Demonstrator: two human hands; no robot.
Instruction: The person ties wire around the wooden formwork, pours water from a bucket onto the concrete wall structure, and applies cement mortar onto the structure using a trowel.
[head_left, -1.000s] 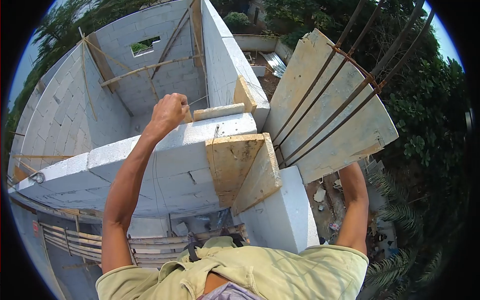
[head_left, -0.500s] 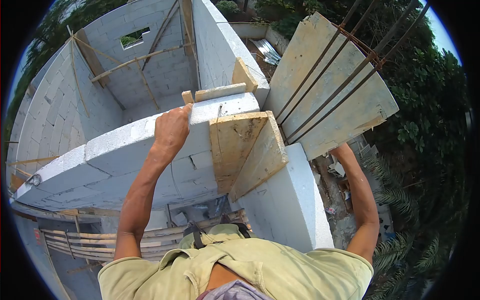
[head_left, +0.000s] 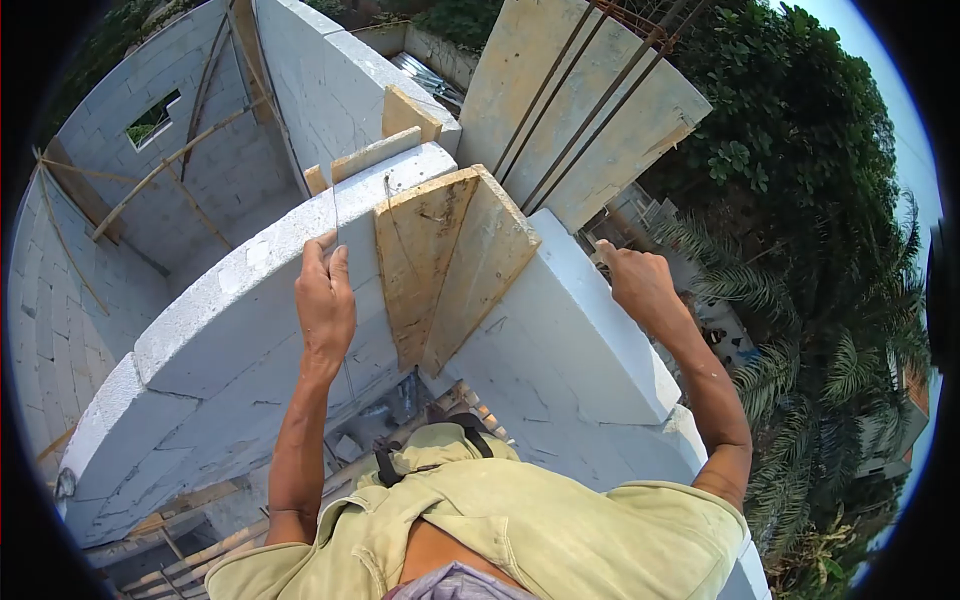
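My left hand (head_left: 327, 305) is raised in front of the white block wall (head_left: 240, 320), fingers pinched on a thin wire (head_left: 336, 205) that runs up over the wall's top and hangs down below. My right hand (head_left: 645, 290) is closed beyond the outer side of the right-hand block wall (head_left: 600, 315), below the large formwork panel (head_left: 590, 110); what its fingers hold, if anything, is too small to make out. Between my hands, two wooden boards (head_left: 430, 265) stand upright in the wall corner. A short wooden strip (head_left: 375, 153) lies along the wall's top edge.
Several steel rebars (head_left: 600, 100) rise from the corner against the panel. Beyond the left wall lies a deep room with bamboo braces (head_left: 180, 160). Bamboo scaffolding (head_left: 200, 565) is below me. Trees and palm fronds (head_left: 800, 370) fill the right side, with a drop to the ground.
My left hand has come off the wall top and now pinches the wire in front of it. My right hand has emerged from behind the panel. The view has turned right.
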